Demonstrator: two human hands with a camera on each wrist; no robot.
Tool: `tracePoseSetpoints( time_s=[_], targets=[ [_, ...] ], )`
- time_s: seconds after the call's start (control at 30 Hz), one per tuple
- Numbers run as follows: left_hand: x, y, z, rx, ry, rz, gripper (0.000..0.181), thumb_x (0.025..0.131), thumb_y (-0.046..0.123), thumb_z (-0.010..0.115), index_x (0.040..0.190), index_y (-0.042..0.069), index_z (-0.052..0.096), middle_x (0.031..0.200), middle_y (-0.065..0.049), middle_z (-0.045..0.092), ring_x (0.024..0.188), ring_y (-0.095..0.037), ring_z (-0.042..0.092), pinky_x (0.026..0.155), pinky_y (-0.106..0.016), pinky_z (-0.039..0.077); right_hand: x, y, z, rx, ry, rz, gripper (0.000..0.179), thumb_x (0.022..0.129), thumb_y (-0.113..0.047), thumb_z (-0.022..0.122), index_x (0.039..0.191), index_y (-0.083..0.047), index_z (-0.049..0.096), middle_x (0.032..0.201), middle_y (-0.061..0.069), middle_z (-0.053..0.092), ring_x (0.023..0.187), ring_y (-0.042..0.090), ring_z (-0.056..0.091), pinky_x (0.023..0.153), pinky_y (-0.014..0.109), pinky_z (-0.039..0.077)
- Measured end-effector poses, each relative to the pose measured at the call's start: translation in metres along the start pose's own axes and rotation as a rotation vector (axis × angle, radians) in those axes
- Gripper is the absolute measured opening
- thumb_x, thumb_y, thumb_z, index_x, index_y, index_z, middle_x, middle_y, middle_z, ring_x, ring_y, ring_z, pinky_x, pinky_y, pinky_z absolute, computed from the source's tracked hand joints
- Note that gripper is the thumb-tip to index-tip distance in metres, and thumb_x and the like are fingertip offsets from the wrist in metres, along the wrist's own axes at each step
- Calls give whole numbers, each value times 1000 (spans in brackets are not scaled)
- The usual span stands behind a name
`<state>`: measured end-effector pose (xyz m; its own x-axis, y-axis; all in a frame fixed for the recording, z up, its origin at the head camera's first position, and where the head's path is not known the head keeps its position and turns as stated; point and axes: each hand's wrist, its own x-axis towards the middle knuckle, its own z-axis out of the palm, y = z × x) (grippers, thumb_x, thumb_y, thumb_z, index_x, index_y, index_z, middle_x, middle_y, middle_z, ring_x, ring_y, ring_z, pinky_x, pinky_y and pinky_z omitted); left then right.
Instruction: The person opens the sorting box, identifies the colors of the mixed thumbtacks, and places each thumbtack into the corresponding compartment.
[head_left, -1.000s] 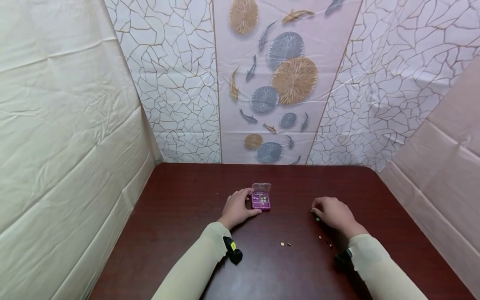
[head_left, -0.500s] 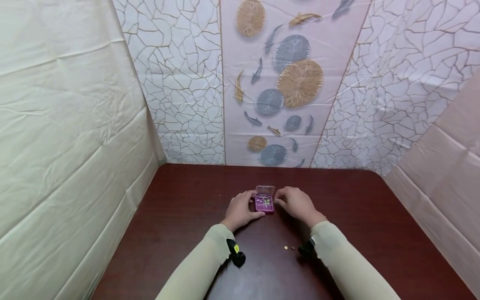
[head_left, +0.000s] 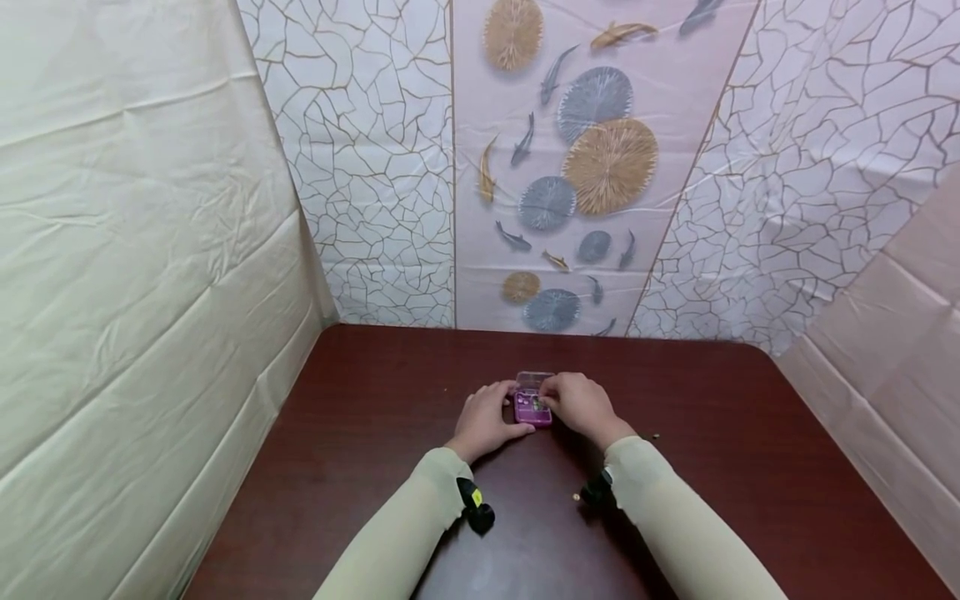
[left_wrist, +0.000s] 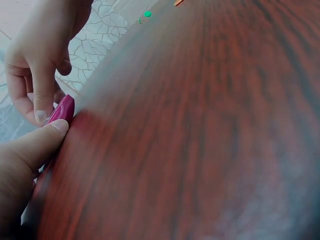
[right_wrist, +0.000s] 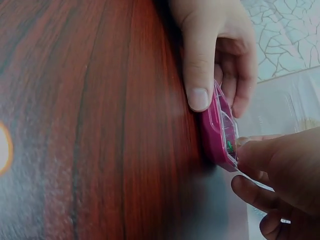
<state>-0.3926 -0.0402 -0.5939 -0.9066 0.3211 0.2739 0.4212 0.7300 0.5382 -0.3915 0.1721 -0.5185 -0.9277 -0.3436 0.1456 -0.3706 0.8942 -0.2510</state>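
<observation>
A small purple box (head_left: 523, 419) with a raised clear lid (head_left: 529, 380) stands on the table, with tiny pieces in its compartments. My left hand (head_left: 483, 421) grips its left side, thumb at the near edge; in the right wrist view that thumb lies along the purple wall (right_wrist: 214, 137). My right hand (head_left: 583, 407) reaches in from the right with thumb and finger pinched together at the compartments. A tiny green stud (right_wrist: 230, 146) shows right at those fingertips, which partly cover it.
A loose green stud (left_wrist: 147, 14) lies on the table (head_left: 420, 500) beyond the right hand. A small pale round piece (head_left: 576, 497) is beside the right wrist's black camera (head_left: 597, 490). Patterned cloth (head_left: 375, 167) hangs behind the table.
My right hand has moved left from the loose studs on the right side to the box, its fingertips now over the compartments. My left hand keeps its grip on the box.
</observation>
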Motion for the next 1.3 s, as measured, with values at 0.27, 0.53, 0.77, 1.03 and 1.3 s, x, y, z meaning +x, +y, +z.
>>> tracePoseSetpoints(
  time_s=[0.27, 0.53, 0.77, 1.03, 1.3],
  targets=[
    [0, 1, -2, 7, -1, 3, 85, 86, 63, 90, 152, 18, 61, 130, 4, 70, 112, -15, 64, 105, -46, 49, 1, -2, 6, 23, 35, 39, 5, 99, -23, 85, 96, -20, 83, 101, 0, 78, 87, 22, 73, 75, 52, 62],
    [-2, 7, 0, -11, -21, -7, 85, 86, 63, 90, 152, 18, 61, 130, 4, 70, 112, -14, 64, 105, -46, 49, -16, 24, -2, 97, 105, 69, 6, 101, -26, 84, 103, -22, 87, 104, 0, 81, 94, 25, 76, 80, 54, 61],
    [-2, 6, -2, -4, -23, -26, 86, 85, 62, 91, 153, 19, 60, 132, 5, 69, 114, -14, 63, 107, -46, 49, -53, 89, -40, 129, 78, 131, 14, 106, -23, 76, 113, -15, 85, 110, 5, 80, 97, 28, 74, 84, 57, 59],
    [0, 6, -5, -14, -33, -40, 85, 86, 61, 90, 154, 21, 59, 134, 4, 69, 117, -16, 63, 111, -48, 47, -102, 137, -58, 94, -56, 120, 12, 104, -16, 77, 112, -10, 82, 107, 7, 79, 91, 24, 72, 80, 55, 60],
    [-3, 12, -5, -24, -34, -50, 85, 87, 58, 92, 154, 19, 59, 135, 3, 69, 117, -19, 64, 111, -49, 46, -122, 148, -54, 117, -93, 100, 6, 101, -15, 81, 106, -15, 81, 100, -2, 76, 82, 13, 65, 75, 45, 57]
  ],
)
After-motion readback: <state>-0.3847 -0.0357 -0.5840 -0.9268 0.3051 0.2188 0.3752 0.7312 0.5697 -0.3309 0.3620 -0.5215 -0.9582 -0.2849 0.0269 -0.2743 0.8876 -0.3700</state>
